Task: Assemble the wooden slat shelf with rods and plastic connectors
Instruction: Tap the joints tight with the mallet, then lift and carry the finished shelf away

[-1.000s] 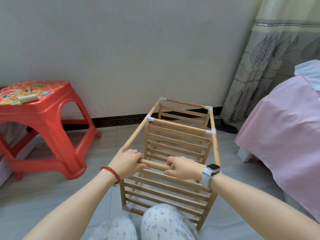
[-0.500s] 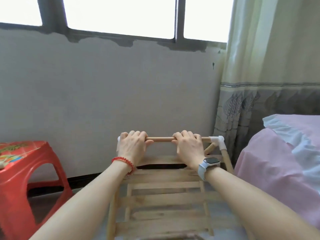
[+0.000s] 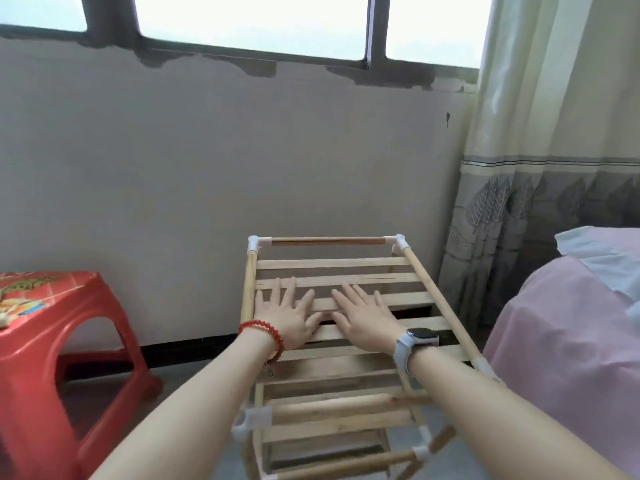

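Left hand and right hand flat on top slats of wooden shelf, fingers spread straight, red stool left, pink bed close right

Grey wall, bright window, red stool.

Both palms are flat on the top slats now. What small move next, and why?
Probably press straight down to seat the top slat panel. Left hand and right hand lie open, side by side, on it, inside the rods with white corner connectors, so an even push should settle it without tipping the shelf.
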Demonstrator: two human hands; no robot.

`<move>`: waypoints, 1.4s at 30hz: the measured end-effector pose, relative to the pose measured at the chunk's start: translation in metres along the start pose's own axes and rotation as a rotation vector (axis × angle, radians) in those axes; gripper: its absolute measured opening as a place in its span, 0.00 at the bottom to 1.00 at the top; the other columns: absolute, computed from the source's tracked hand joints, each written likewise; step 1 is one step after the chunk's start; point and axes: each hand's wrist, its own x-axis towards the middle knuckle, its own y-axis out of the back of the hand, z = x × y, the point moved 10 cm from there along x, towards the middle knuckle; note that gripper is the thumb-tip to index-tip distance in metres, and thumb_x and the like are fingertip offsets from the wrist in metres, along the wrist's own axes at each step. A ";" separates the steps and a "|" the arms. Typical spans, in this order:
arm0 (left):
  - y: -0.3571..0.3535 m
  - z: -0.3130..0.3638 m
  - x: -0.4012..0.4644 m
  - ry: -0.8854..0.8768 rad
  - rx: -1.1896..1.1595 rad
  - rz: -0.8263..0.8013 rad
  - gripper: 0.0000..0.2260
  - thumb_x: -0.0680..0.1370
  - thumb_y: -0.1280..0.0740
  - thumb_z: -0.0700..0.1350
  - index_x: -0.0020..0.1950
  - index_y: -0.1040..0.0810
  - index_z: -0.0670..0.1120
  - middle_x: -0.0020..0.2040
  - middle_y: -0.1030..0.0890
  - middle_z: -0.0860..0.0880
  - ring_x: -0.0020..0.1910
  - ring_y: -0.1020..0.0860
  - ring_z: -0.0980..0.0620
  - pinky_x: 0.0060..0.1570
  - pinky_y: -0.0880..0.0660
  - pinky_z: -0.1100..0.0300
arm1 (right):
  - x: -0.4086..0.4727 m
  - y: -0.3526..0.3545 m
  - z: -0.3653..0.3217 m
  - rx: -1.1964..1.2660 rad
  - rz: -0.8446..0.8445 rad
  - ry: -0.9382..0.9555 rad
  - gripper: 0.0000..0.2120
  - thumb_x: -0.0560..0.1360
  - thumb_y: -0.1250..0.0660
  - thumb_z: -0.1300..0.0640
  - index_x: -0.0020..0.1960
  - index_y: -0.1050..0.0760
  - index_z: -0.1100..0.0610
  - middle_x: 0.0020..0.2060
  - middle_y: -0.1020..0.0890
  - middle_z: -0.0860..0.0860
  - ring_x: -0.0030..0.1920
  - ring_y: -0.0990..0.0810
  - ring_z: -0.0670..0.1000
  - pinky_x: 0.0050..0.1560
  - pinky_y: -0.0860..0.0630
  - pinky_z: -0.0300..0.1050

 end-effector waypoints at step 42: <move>-0.010 -0.034 -0.019 0.169 -0.319 -0.265 0.21 0.81 0.48 0.47 0.75 0.41 0.47 0.77 0.44 0.46 0.77 0.53 0.48 0.73 0.53 0.42 | -0.006 -0.017 -0.012 0.168 -0.331 -0.155 0.23 0.81 0.49 0.55 0.75 0.43 0.56 0.76 0.45 0.54 0.76 0.49 0.54 0.75 0.52 0.54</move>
